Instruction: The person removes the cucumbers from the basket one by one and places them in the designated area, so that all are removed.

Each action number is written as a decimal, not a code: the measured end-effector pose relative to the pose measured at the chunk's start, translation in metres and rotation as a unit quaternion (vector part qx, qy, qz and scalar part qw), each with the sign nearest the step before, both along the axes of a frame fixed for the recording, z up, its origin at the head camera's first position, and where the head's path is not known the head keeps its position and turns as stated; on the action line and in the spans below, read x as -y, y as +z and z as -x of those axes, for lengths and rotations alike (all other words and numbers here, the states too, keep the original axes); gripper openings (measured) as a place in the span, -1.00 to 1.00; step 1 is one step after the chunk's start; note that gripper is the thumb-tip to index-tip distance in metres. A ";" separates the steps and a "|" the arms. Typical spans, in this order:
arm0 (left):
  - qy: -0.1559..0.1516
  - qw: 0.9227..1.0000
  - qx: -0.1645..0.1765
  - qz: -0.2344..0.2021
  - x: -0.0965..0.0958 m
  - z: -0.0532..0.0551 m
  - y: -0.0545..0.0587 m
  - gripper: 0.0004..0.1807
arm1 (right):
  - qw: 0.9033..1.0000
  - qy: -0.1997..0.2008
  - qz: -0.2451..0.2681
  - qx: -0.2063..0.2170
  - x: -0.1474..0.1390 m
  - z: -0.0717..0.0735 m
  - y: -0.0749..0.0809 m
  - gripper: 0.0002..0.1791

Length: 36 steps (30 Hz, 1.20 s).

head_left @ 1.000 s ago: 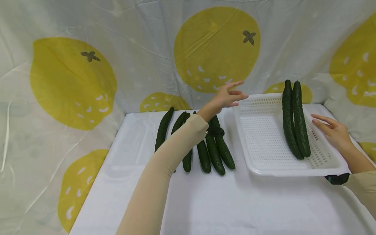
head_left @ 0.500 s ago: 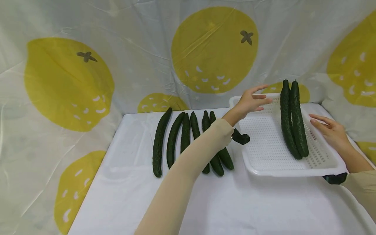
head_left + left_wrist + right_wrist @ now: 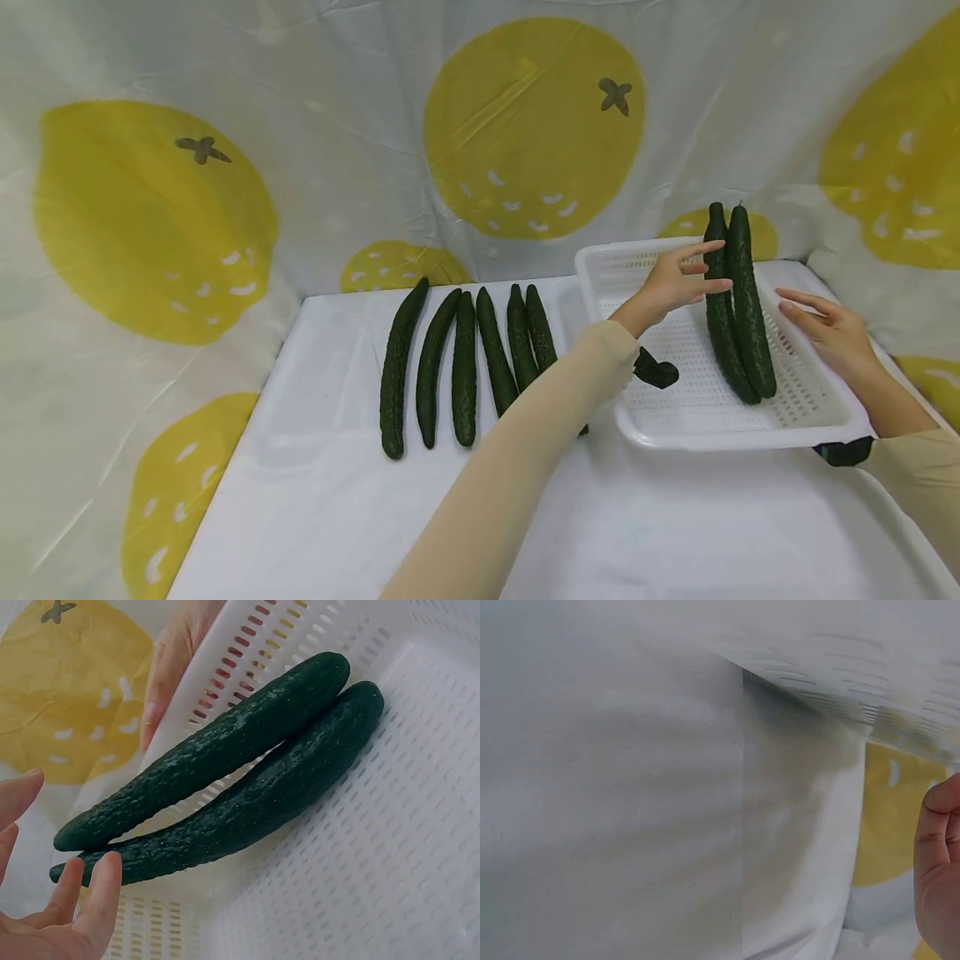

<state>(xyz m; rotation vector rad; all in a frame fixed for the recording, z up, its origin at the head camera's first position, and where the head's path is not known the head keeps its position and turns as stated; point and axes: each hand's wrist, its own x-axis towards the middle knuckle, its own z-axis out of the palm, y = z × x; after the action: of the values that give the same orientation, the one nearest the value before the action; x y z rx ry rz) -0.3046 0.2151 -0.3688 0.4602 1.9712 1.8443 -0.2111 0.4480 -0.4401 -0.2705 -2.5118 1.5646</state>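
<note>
Two dark green cucumbers (image 3: 753, 308) lie side by side in the white perforated basket (image 3: 675, 440), their far ends sticking up above the back rim. Over the basket, my left hand (image 3: 670, 283) reaches toward these cucumbers with fingers spread and nothing held. The left wrist view has the fingers of the left hand (image 3: 64, 919) close to the thin ends of the cucumbers (image 3: 225, 802); contact cannot be told. At the basket's right side is my right hand (image 3: 832, 333), fingers fairly straight along the outer wall. Only part of the right hand (image 3: 939, 862) shows in the right wrist view.
Several more cucumbers (image 3: 463, 371) lie in a row on the white-covered table (image 3: 315, 500), left of the basket; the left forearm (image 3: 525, 450) hides part of the row. A lemon-printed cloth (image 3: 337, 167) hangs behind.
My left hand has moved right, from the basket's left edge to the cucumbers inside, its fingers staying spread. More of the cucumber row has come into sight. The right hand stays beside the basket.
</note>
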 end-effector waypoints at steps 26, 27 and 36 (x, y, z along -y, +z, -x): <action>0.026 0.989 -0.108 0.094 -0.037 -0.004 -0.037 -0.45 | 0.999 0.000 -0.031 0.007 0.001 0.005 0.000 -0.51; 0.027 0.989 -0.110 0.097 -0.038 -0.004 -0.037 -0.45 | 0.999 0.000 -0.038 0.012 0.001 0.006 0.000 -0.50; 0.006 0.982 -0.138 0.131 -0.049 -0.008 -0.037 -0.43 | 1.000 0.006 0.011 0.011 -0.002 0.003 0.001 -0.56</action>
<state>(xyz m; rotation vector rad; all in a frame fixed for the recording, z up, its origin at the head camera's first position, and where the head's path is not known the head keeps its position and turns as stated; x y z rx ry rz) -0.2966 0.2646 -0.4058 0.6491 2.3634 1.5630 -0.2144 0.4504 -0.4390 -0.2778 -2.5187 1.6044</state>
